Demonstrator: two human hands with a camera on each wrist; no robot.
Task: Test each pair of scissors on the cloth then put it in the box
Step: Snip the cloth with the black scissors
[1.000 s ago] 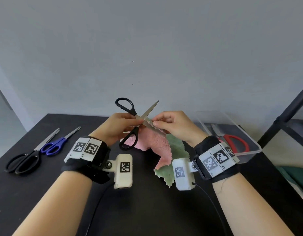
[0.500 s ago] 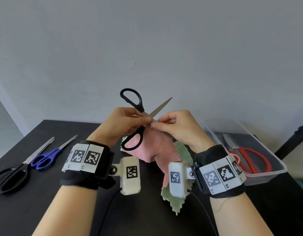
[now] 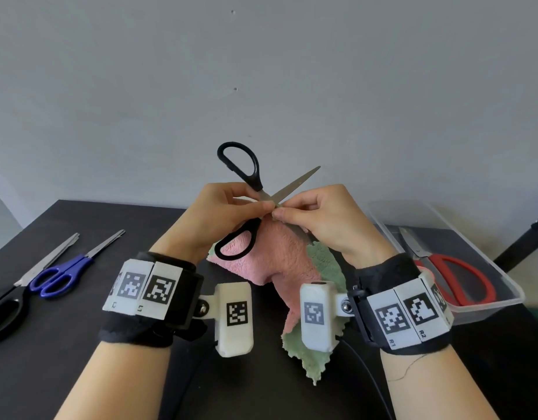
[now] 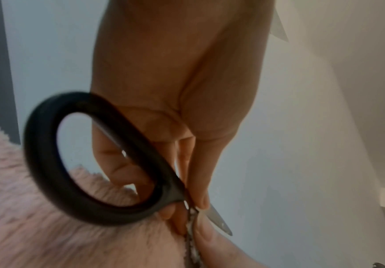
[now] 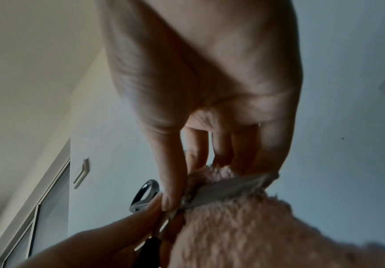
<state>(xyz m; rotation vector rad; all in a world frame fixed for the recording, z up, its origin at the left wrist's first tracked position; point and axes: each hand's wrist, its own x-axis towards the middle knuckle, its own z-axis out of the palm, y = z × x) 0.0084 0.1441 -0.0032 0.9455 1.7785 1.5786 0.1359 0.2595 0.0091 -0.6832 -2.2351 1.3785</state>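
Black-handled scissors (image 3: 254,174) are held up above the table with the blades spread; one blade points up and right, the other lies in the cloth. My left hand (image 3: 263,207) grips them near the pivot, and the lower handle loop (image 4: 49,163) hangs below the palm. My right hand (image 3: 281,212) pinches the top edge of the pink and green cloth (image 3: 280,256) right beside the blade (image 5: 228,188). The cloth (image 5: 255,226) hangs down to the table. A clear box (image 3: 516,294) at right holds red scissors (image 3: 485,283).
Blue scissors (image 3: 59,274) and another black pair (image 3: 7,304) lie on the dark table (image 3: 80,374) at far left. A black frame leg (image 3: 522,247) stands behind the box. A cable runs along the table between my forearms.
The scissors have tilted more upright and lifted a little with the cloth. My two hands have drawn closer together at the pivot. Both keep their hold.
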